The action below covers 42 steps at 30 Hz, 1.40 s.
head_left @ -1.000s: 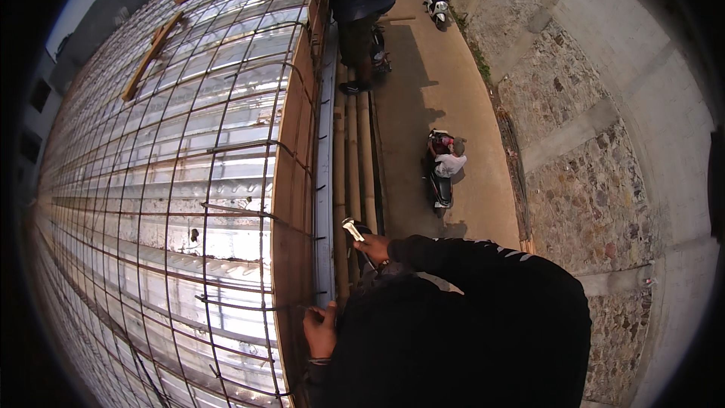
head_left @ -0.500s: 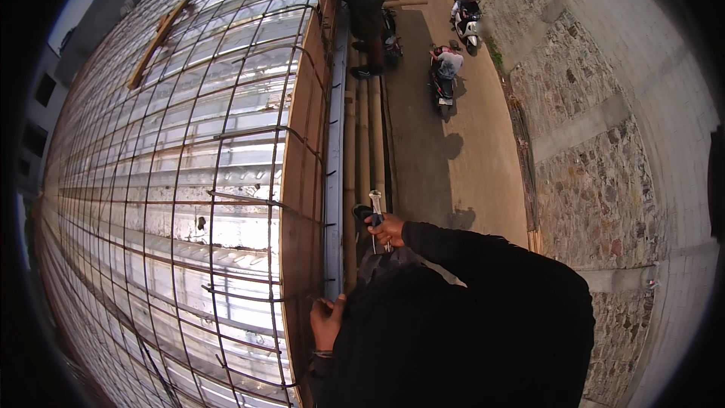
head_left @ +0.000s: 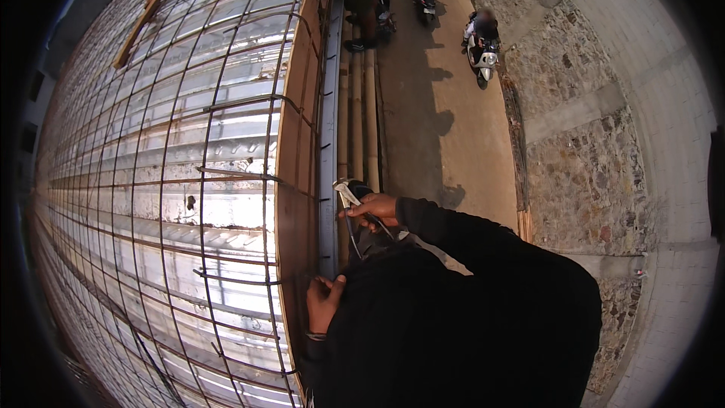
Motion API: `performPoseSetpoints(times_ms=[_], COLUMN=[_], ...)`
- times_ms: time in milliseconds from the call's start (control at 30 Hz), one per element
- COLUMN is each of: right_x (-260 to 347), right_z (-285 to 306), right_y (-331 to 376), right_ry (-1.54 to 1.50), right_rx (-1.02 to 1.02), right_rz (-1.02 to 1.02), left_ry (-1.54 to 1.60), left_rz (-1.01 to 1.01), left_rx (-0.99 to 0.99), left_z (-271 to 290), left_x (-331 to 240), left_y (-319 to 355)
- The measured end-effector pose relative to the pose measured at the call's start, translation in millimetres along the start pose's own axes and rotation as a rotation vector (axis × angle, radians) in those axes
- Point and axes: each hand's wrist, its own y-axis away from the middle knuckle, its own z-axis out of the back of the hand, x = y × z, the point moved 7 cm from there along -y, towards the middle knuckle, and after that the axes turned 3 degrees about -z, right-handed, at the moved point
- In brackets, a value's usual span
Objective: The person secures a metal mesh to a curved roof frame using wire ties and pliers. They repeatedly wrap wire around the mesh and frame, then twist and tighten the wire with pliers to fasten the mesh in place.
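In my right hand point(head_left: 370, 213) is a pair of metal pincers point(head_left: 347, 195), my fingers wrapped around it. Its pale shiny head points up and left toward the grey steel beam point(head_left: 327, 143), and its two thin handles spread below my fingers. My left hand point(head_left: 323, 304) is closed near the lower end of that beam, beside the brown plywood side board point(head_left: 294, 159). Thumb and fingers are bent together there. Whatever they hold, if anything, is too small to make out.
On the left, a rebar grid point(head_left: 214, 98) lies over shiny corrugated metal decking point(head_left: 226, 204). Poles point(head_left: 356, 113) run along the beam. Another person point(head_left: 365, 0) stands on them ahead. Below, motorbikes point(head_left: 483, 60) ride the road point(head_left: 423, 143) beside a stone wall point(head_left: 589, 166).
The pincers have moved left toward the beam, their head tilting left. My left hand stays low by the board. On the road, one motorbike has gone farther away; the other has come nearer.
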Motion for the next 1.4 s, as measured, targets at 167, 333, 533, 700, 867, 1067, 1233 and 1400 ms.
performPoseSetpoints(times_ms=[167, 333, 533, 700, 867, 1067, 1233, 1400], right_x=[3, -36, -35, 9, 59, 17, 1, 14], right_z=[-49, -64, -97, -89, -79, -82, -113, -136], right_y=[8, 8, 25, 25, 47, 67, 61, 64], right_ry=[-0.026, -0.171, -0.369, 0.063, 1.264, 0.726, 0.769, 0.926], right_rx=[0.255, 0.247, 0.536, 0.155, -0.107, 0.169, 0.248, 0.264], right_rz=[-0.159, -0.380, -0.258, -0.090, 0.115, -0.143, -0.250, -0.207], left_ry=[0.048, 0.138, 0.116, 0.089, 0.022, 0.133, 0.177, 0.163], left_rz=[0.048, 0.072, 0.044, 0.001, -0.052, -0.015, 0.027, 0.004], left_rx=[0.042, 0.025, 0.036, 0.006, -0.062, -0.022, 0.031, 0.025], left_z=[0, 4, 5, -2, -2, -1, -2, -2], left_x=[3, 5, 9, 14, 0, -10, -8, -8], left_y=[1, 8, 3, -1, 4, 10, 15, 14])
